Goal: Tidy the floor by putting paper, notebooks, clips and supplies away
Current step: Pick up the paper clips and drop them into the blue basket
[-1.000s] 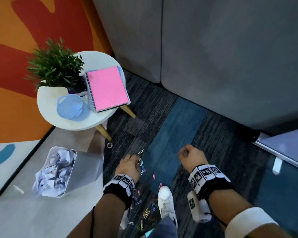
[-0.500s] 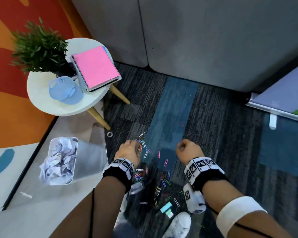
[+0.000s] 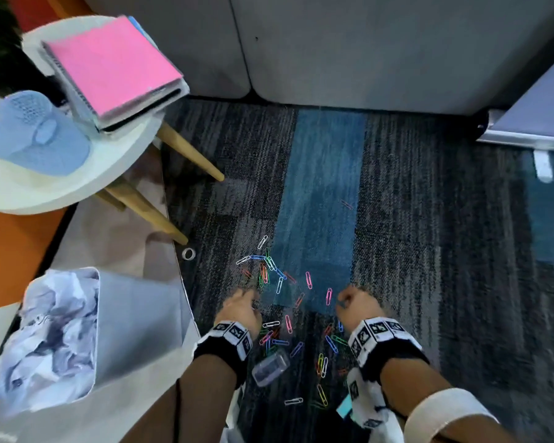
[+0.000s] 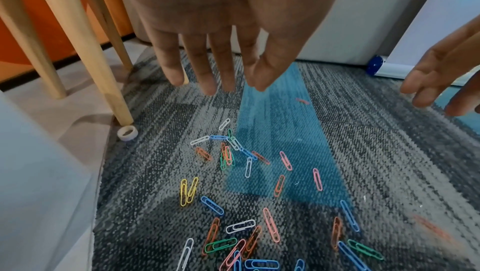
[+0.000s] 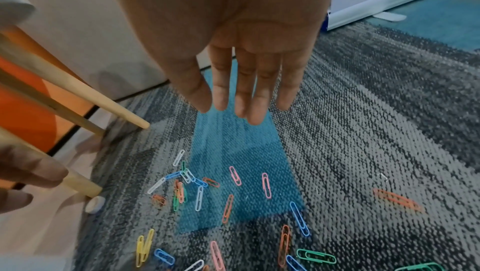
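Note:
Several coloured paper clips [image 3: 269, 270] lie scattered on the carpet, also seen in the left wrist view [image 4: 228, 152] and the right wrist view [image 5: 187, 183]. My left hand [image 3: 240, 311] hangs over the clips' left side, fingers straight and pointing down [image 4: 215, 82], holding nothing. My right hand [image 3: 355, 308] hovers a little to the right, fingers likewise straight and empty [image 5: 239, 101]. A small clear plastic box [image 3: 271, 367] lies on its side among the clips near my left wrist. A pink notebook [image 3: 109, 65] rests on the round white table [image 3: 45, 193].
A small tape ring [image 3: 188, 253] sits by a wooden table leg [image 3: 147, 215]. A grey bin [image 3: 135, 314] of crumpled paper [image 3: 55, 337] stands at the left. A blue cap [image 3: 32, 132] lies on the table. Grey panels [image 3: 365, 43] close the back; a banner base [image 3: 525, 142] lies at the right.
The view has dropped closer to the floor and tilted down. Both hands have come back toward me over the clips. The white shoe has left the view.

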A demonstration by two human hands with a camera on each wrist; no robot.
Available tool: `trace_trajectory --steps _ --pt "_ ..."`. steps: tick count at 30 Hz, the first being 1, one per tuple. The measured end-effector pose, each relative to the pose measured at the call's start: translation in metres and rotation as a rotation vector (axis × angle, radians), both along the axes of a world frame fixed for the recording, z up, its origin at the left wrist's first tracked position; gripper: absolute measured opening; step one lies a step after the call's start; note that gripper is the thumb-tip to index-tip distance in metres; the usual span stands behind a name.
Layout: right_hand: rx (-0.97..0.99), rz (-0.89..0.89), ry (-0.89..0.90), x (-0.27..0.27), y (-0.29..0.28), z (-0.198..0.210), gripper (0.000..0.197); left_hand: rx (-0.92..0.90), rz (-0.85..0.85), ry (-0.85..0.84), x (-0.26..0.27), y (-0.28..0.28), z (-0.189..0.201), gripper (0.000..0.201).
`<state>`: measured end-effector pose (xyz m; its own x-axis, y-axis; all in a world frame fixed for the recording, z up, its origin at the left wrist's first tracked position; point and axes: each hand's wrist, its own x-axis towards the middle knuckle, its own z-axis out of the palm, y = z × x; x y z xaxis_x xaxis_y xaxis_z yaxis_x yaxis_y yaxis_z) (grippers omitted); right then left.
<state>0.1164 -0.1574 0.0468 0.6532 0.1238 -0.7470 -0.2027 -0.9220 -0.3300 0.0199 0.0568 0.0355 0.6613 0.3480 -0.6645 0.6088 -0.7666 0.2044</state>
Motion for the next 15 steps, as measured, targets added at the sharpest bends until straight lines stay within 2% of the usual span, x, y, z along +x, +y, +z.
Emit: trace_trajectory --steps 5,9,12,15 --pt "-0.035 -0.028 0.007 -0.002 0.007 -0.091 0.022 -0.027 -0.030 0.013 0.007 0.005 -0.081 0.036" --pt "-0.052 -0.037 -0.029 0.004 0.015 -0.160 0.032 -0.058 -0.060 -0.028 0.018 0.006 -0.144 0.037" --pt "-0.081 -0.050 -0.058 0.006 0.020 -0.199 0.040 -0.073 -0.073 -0.048 0.026 0.001 -0.182 0.035" --pt "-0.088 -0.065 -0.053 0.003 0.022 -0.224 0.052 -0.077 -0.082 -0.034 0.032 -0.008 -0.204 0.032"
